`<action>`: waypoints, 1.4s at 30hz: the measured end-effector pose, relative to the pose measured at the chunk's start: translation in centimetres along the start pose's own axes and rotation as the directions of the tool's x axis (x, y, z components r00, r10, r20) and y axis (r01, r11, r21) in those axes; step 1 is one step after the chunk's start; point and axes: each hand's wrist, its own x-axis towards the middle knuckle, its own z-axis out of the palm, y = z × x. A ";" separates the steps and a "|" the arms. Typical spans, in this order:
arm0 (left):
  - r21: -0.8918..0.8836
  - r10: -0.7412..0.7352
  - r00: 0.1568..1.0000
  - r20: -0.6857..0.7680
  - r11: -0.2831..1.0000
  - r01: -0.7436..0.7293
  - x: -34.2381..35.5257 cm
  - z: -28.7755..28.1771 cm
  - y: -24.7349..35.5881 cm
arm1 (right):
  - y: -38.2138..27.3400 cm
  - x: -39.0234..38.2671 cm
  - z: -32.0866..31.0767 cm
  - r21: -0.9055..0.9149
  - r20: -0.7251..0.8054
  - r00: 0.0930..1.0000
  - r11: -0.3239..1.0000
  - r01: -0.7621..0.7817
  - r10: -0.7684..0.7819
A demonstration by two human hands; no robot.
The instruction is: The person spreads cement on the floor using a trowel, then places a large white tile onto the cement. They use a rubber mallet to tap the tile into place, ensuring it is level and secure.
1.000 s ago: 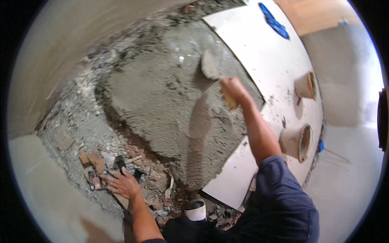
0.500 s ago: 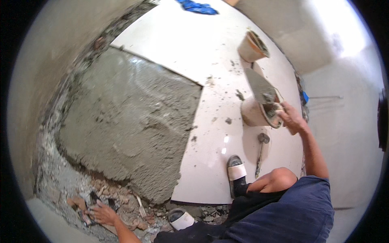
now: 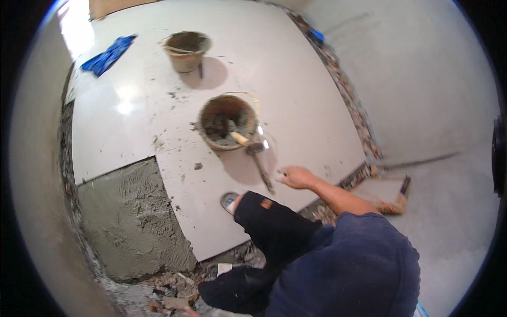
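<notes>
My right hand is raised right of a rubber-headed mallet on the white tiles, its fingers curled; whatever is at their pale tips is unclear. The nearer mortar bucket holds grey mix and a trowel with its wooden handle toward me. My left hand barely shows at the lower edge, by broken rubble; its fingers are unclear. A square of wet mortar lies left of my legs, beside the tile edge.
A second bucket and a crumpled blue sheet sit farther back on the tiles. Plaster walls flank the floor, with a rubble strip along the right one. A framed object lies at lower right.
The view has swung right, toward the tiles and buckets. My right hand has left the trowel in the nearer bucket and drawn down toward me. My left hand has slipped mostly out of sight.
</notes>
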 end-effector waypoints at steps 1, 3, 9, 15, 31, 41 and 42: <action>-0.043 0.053 0.991 0.123 0.998 -0.048 -4.0 -2.4 0.3 | 2.3 -4.4 1.5 0.063 0.063 0.994 0.994 -0.089 0.086; -0.110 0.072 0.926 0.371 0.993 -0.033 -11.1 -7.6 0.5 | 7.3 -13.3 3.4 0.135 0.250 0.943 0.957 -0.258 0.219; -0.237 0.188 0.910 0.370 0.966 -0.104 -26.4 -26.1 -2.5 | 11.1 -35.2 7.1 0.303 0.384 0.702 0.637 -0.709 0.599; 0.349 0.363 0.913 0.184 0.844 -0.406 -22.9 -45.0 4.7 | 5.6 -44.4 10.8 0.584 0.410 0.568 0.274 -0.765 0.713; -0.034 0.648 0.739 0.183 0.756 -0.654 -21.9 -46.1 11.5 | -1.0 -51.6 13.4 0.680 0.289 0.498 0.191 -0.708 0.818; 0.046 0.301 0.930 0.210 0.947 -0.317 -20.3 -43.9 -3.0 | 1.7 -50.7 12.4 0.685 0.265 0.606 0.296 -0.666 0.750; 0.069 0.282 0.933 0.226 0.950 -0.304 -21.2 -43.4 -2.6 | 2.5 -50.6 12.2 0.703 0.274 0.594 0.264 -0.660 0.756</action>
